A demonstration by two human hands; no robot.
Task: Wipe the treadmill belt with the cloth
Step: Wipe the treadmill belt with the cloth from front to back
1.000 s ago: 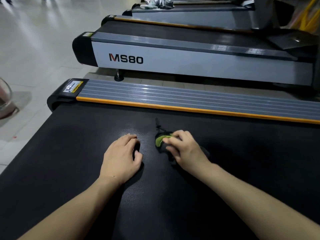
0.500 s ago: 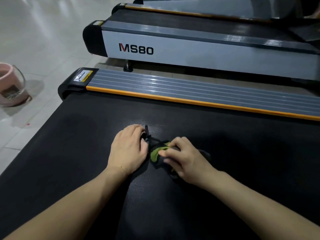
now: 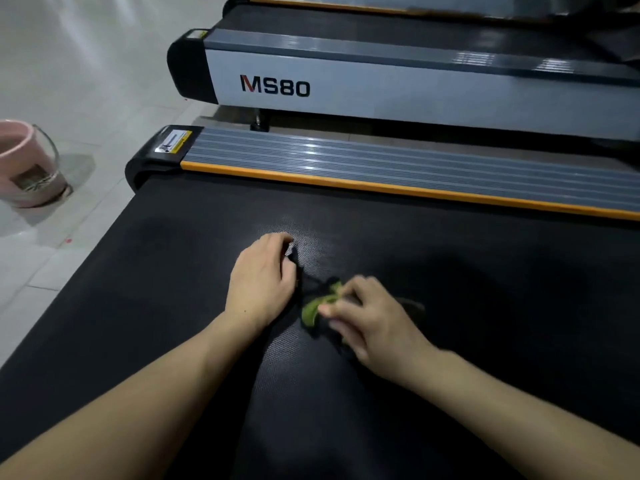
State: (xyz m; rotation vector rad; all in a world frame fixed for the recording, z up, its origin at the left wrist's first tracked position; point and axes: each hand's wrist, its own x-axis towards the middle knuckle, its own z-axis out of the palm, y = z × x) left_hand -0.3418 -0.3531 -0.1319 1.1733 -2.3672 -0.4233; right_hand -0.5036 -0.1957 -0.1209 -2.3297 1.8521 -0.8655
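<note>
The black treadmill belt [image 3: 180, 306] fills the lower part of the view, with wide bare stretches to the left of the hands, to their right, and toward the camera. Its far edge is bounded by an orange strip [image 3: 398, 189] running along a ribbed grey side rail [image 3: 398, 161], and its left end meets the tiled floor [image 3: 69, 64]. Beyond the rail stands a second treadmill [image 3: 381, 88] marked MS80, with a narrow gap of floor between the two. A pink bucket [image 3: 26, 164] with a wire handle sits on the floor well left of the belt; what it holds cannot be seen. Near the middle of the belt lies the cloth [image 3: 317, 308], dark with a green fold showing. The left hand [image 3: 261, 280] rests knuckles-up on the belt, fingers curled down onto the cloth's dark left end. The right hand [image 3: 372, 322] pinches the green fold between thumb and curled fingers.
</note>
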